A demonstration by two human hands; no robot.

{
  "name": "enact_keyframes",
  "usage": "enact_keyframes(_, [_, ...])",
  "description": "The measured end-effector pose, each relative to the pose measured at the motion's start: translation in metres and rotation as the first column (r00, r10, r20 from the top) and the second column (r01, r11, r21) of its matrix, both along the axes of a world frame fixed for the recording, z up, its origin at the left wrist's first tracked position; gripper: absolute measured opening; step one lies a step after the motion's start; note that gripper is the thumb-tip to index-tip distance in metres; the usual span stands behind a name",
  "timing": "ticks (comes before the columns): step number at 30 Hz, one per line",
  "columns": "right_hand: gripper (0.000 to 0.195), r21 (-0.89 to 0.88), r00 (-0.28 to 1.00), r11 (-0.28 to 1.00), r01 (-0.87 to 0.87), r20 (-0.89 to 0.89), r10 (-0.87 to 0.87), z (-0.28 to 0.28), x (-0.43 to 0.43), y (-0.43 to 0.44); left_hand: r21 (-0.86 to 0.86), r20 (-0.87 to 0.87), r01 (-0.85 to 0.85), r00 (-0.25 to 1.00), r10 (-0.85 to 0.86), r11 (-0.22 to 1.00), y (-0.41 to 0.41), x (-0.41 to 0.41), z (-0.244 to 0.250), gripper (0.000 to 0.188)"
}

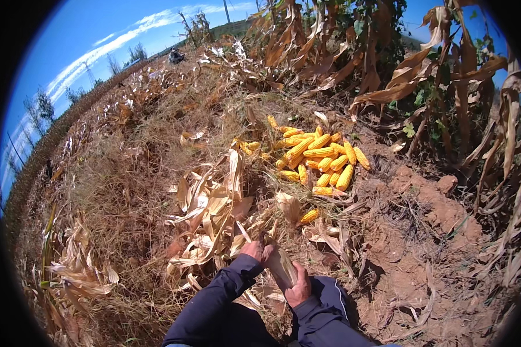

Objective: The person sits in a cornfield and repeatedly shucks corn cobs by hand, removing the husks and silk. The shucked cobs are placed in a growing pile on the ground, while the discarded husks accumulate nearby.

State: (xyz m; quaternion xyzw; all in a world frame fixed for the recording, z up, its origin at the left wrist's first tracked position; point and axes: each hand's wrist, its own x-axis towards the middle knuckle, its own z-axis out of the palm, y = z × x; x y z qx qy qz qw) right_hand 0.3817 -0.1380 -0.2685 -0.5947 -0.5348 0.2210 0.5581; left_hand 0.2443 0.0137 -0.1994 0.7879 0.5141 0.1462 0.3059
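An ear of corn in its dry, pale husk point(282, 267) is held between my two hands, low in the view. My left hand point(257, 252) grips its far end, where the husk is gathered; a strip of husk sticks up beside the fingers. My right hand point(300, 287) clasps the near end, thumb along the side. The husk covers the ear, so no kernels show on it. Beyond my hands lies a heap of bare yellow corn ears point(319, 152). One single yellow ear point(310, 216) lies apart from it, nearer to me.
Loose dry husks point(212, 208) are piled just ahead and left of my hands. Tall dry cornstalks point(417, 86) stand at the right. Bare reddish soil point(438, 208) with clods lies to the right. Dry grass point(113, 208) covers the left side. A person point(175, 55) is far off.
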Motion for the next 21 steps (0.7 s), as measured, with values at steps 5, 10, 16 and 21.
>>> enact_keyframes(5, [0.067,-0.135,0.987,0.986,-0.094,-0.140,0.075,0.015,-0.007,0.004,0.125,0.311,-0.003,0.950,-0.036,0.992,0.008,-0.012,-0.039,0.035])
enact_keyframes(10, [0.067,-0.345,0.983,0.935,-0.083,-0.182,0.020,0.037,-0.010,0.002,0.296,-0.221,0.183,0.968,-0.119,0.937,0.000,-0.004,0.006,0.021])
enact_keyframes(16, [0.053,-0.347,0.932,0.928,-0.132,-0.361,-0.003,0.008,-0.014,0.016,0.374,-0.361,0.373,0.902,-0.237,0.849,-0.004,-0.004,0.011,0.023])
enact_keyframes(21, [0.045,-0.768,0.904,0.478,-0.426,-0.338,0.263,0.005,-0.009,0.059,0.394,-0.403,0.629,0.774,-0.489,0.670,-0.029,0.014,0.025,0.030])
